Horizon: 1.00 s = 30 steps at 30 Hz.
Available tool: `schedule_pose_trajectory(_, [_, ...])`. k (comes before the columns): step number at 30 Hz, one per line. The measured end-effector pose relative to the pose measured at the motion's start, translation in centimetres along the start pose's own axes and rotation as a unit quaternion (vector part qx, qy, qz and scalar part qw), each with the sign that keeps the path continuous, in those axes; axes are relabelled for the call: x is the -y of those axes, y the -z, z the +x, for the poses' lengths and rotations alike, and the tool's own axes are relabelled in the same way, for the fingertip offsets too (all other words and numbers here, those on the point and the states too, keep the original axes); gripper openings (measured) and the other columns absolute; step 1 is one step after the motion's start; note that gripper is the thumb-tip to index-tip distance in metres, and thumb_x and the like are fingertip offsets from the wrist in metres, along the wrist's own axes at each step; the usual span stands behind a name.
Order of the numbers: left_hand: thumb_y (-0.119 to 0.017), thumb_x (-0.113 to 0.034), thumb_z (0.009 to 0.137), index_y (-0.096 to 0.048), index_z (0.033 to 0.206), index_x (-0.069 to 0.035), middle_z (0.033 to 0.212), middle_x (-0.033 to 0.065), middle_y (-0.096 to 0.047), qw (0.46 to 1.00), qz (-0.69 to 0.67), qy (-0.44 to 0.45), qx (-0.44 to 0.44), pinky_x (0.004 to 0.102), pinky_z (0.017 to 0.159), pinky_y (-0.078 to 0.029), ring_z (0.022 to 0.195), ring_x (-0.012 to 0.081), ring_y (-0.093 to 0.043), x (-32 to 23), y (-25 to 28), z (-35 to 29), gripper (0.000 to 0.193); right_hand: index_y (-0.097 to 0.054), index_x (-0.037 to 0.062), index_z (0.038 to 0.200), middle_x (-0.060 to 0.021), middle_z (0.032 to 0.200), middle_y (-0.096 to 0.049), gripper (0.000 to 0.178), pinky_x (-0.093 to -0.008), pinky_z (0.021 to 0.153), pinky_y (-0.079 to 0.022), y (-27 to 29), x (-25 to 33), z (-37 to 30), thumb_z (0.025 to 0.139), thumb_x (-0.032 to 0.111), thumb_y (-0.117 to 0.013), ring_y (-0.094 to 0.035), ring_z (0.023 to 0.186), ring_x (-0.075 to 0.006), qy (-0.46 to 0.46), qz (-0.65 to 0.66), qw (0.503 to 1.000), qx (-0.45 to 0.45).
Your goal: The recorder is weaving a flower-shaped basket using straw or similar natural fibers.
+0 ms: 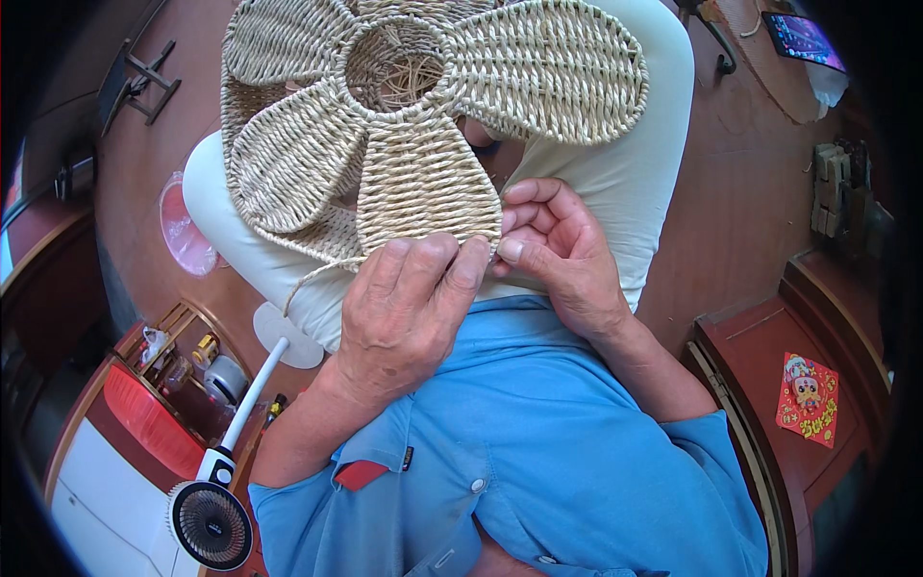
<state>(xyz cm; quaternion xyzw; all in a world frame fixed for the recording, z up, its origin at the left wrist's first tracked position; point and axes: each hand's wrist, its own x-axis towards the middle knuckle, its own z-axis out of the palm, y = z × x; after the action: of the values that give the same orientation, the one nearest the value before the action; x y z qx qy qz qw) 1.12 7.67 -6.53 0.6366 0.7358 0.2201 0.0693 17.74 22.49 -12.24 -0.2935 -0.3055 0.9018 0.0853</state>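
Note:
A flower-shaped basket (423,183) woven from pale straw cord rests on my lap, its broad petals spread around a round opening. Loose straw strands (409,82) show inside that opening. My left hand (402,303) lies over the lower edge of the nearest petal, fingers bent down and gripping it; its fingertips are partly hidden. At the right corner of the same edge, my right hand (562,250) pinches the rim between thumb and forefinger, the other fingers curled. A length of straw cord (312,277) trails from beside my left hand down to the left.
A white fan (210,524) on a long stem stands at lower left, near a wooden rack (183,351) of small items. Left of my knee is a pink bin (185,226) with a plastic liner. A lit phone (803,40) is at upper right, a red cabinet (750,361) at lower right.

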Motion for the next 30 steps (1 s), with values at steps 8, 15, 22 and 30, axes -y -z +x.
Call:
schedule_pose_trajectory(8, [-0.074,-0.001,0.089,-0.073,0.132,-0.006,0.097,0.0091,-0.059,0.991,-0.094,0.066,0.068,0.0413,0.077,-0.053,0.088,0.0288,-0.063,-0.3,1.3,0.8,0.043,-0.051,0.0008,0.150,-0.0098,0.129,-0.068,0.047,-0.0296,0.097,-0.064,-0.4,-0.4,0.2,0.107,-0.003,-0.070,-0.071,0.113,-0.0131,0.026,-0.050,0.998,-0.010])
schedule_pose_trajectory(15, [-0.075,0.006,0.094,-0.077,0.126,-0.004,0.100,0.0093,-0.067,0.948,-0.263,0.170,-0.063,0.0370,0.079,-0.057,0.090,0.0261,-0.069,0.0,0.7,0.2,0.033,-0.048,0.0024,0.153,-0.0109,0.127,-0.072,0.051,-0.0304,0.098,-0.063,-1.0,-0.4,-0.3,0.107,-0.005,-0.070,-0.072,0.113,-0.0136,0.058,-0.086,0.994,-0.031])
schedule_pose_trajectory(22, [-0.074,0.004,0.103,-0.080,0.117,0.000,0.107,0.0110,-0.073,0.851,-0.370,0.317,-0.195,0.0294,0.079,-0.056,0.094,0.0178,-0.069,0.3,1.3,-1.3,0.016,-0.045,0.0019,0.156,-0.0111,0.127,-0.071,0.054,-0.0316,0.101,-0.062,-0.5,-0.3,0.1,0.108,-0.001,-0.070,-0.071,0.115,-0.0146,0.055,-0.066,0.996,-0.011])
schedule_pose_trajectory(30, [-0.079,0.005,0.099,-0.082,0.116,-0.001,0.106,0.0108,-0.075,0.919,-0.257,0.220,-0.205,0.0311,0.078,-0.057,0.092,0.0198,-0.070,0.5,0.6,-1.2,0.019,-0.049,0.0010,0.150,-0.0080,0.116,-0.067,0.050,-0.0310,0.093,-0.058,-0.4,-0.1,0.7,0.107,0.008,-0.074,-0.067,0.103,-0.0134,0.061,-0.079,0.995,0.000])
